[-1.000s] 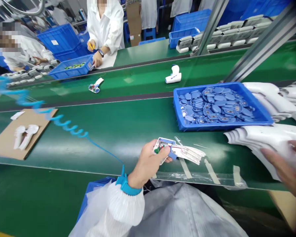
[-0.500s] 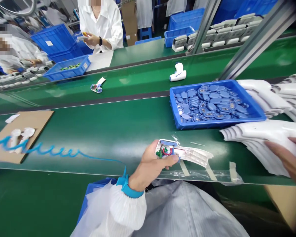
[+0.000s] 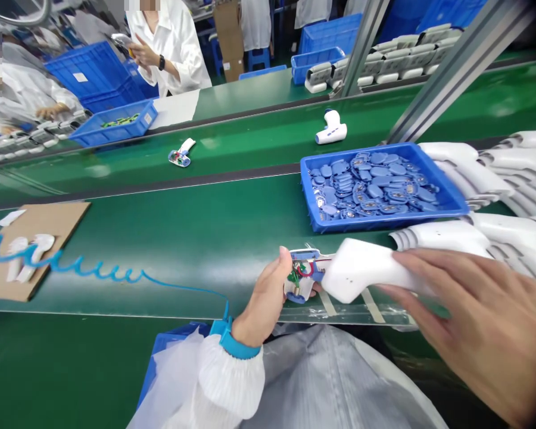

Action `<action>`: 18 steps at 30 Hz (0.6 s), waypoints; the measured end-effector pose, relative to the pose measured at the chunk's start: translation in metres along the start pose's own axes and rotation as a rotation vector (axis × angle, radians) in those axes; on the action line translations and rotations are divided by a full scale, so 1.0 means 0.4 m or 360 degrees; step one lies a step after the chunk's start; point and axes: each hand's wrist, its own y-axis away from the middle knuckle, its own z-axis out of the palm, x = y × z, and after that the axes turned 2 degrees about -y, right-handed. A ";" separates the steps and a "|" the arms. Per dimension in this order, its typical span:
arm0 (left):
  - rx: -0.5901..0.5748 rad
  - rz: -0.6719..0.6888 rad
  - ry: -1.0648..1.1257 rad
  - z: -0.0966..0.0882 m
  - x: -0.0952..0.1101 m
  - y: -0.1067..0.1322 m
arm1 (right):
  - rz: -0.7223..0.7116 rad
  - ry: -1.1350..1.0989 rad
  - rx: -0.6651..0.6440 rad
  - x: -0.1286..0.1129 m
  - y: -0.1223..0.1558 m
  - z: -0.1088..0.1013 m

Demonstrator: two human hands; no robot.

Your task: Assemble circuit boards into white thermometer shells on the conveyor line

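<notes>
My left hand (image 3: 264, 298) is closed on an open white housing half (image 3: 302, 275) with red wires and a small green board showing inside, held just above the near edge of the green bench. My right hand (image 3: 482, 322) grips a plain white housing cover (image 3: 361, 275) and holds it over the handle part of that half, touching it. A blue wrist strap (image 3: 232, 344) with a coiled blue cord (image 3: 84, 268) sits on my left wrist. Stacks of white covers (image 3: 469, 235) lie right of my hands.
A blue tray (image 3: 312, 219) of blue parts stands behind my hands. On the conveyor lie a white assembled gun-shaped unit (image 3: 331, 128) and an open unit (image 3: 181, 154). A cardboard sheet (image 3: 49, 217) with white parts lies left. People in white coats work across the belt beside blue bins (image 3: 111, 128).
My right hand took a white cover off the stack and brought it left onto the housing half in my left hand. The units on the conveyor shifted right. The cord dropped onto the bench.
</notes>
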 end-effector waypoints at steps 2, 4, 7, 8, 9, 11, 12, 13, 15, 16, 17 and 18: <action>-0.0031 0.0014 0.0033 -0.001 0.004 0.004 | -0.0059 -0.0033 -0.0042 -0.051 -0.019 -0.009; -0.0058 0.0006 0.0003 -0.003 0.008 0.009 | 0.0003 -0.0147 -0.0042 -0.066 -0.030 -0.003; -0.0097 -0.0039 -0.0070 -0.005 0.013 0.020 | 0.0366 -0.0435 -0.0195 -0.060 -0.042 0.027; -0.0099 -0.0049 -0.0090 -0.004 0.013 0.024 | 0.0514 -0.0567 -0.0296 -0.059 -0.046 0.039; -0.0089 -0.0052 -0.0123 -0.003 0.013 0.028 | 0.0651 -0.0711 -0.0412 -0.060 -0.051 0.049; -0.0030 -0.0017 -0.0256 -0.001 0.009 0.036 | 0.0865 -0.0981 -0.0617 -0.071 -0.061 0.064; 0.0000 0.0019 -0.0342 0.000 0.007 0.039 | 0.0944 -0.1062 -0.0682 -0.078 -0.065 0.069; 0.0025 0.0060 -0.0430 0.000 0.004 0.043 | 0.1004 -0.1100 -0.0717 -0.086 -0.069 0.072; 0.0053 0.0144 -0.0598 -0.001 0.000 0.051 | 0.1069 -0.1082 -0.0718 -0.100 -0.072 0.076; 0.0075 0.0194 -0.0691 -0.002 -0.002 0.055 | 0.1078 -0.1050 -0.0703 -0.104 -0.072 0.077; 0.0113 0.0252 -0.0804 -0.004 -0.003 0.059 | 0.1084 -0.1014 -0.0694 -0.106 -0.072 0.080; 0.0162 0.0314 -0.0931 -0.005 -0.003 0.064 | 0.1085 -0.0974 -0.0684 -0.107 -0.071 0.082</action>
